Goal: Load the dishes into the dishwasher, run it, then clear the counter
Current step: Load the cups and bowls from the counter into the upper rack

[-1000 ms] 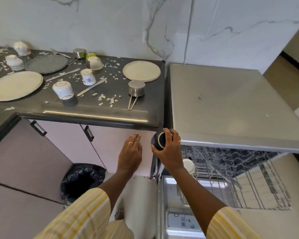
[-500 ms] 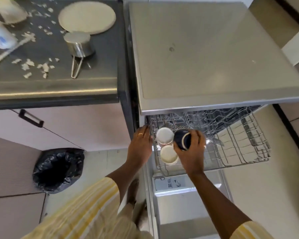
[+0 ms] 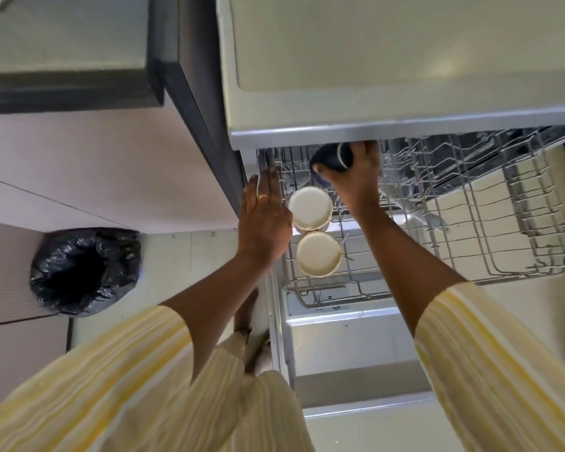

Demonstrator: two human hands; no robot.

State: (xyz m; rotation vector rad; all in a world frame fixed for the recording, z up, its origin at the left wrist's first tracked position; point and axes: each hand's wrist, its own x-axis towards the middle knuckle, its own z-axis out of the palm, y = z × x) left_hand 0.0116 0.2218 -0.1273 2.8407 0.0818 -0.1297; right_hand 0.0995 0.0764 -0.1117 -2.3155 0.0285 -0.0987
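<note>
The dark cup (image 3: 328, 159) was held on its side in the right hand (image 3: 356, 184), whose fingers and thumb curled round its body. Its pale inner rim was turned towards the palm. Cup and hand sat over the back left part of the upper rack (image 3: 470, 207), just under the front lip of the dishwasher (image 3: 372, 60). Whether the cup touched the wires could not be told.

The left hand (image 3: 265, 220) lay open with its fingers straight and together, pointing away from the person along the rack's left edge. It gripped nothing, and a ring (image 3: 263, 197) showed on one finger. Just beside its knuckles stood the rear white cup (image 3: 310, 208), upside down in the rack's left column. The front white cup (image 3: 318, 254), also upside down, touched it on the near side.

The wire rack was pulled out over the lowered door (image 3: 356, 353), and its right half held no dishes. Both forearms came out of yellow striped sleeves (image 3: 128, 370).

To the left of the dishwasher a dark side panel (image 3: 196, 102) ran down beside the pale cabinet front (image 3: 95, 164). Above that, the near right corner of the bench (image 3: 62, 44) showed. On the floor (image 3: 183, 256) near the cabinet stood a bin lined with a black bag (image 3: 85, 269), and a bare foot (image 3: 248, 308) was close by the door's left edge.
</note>
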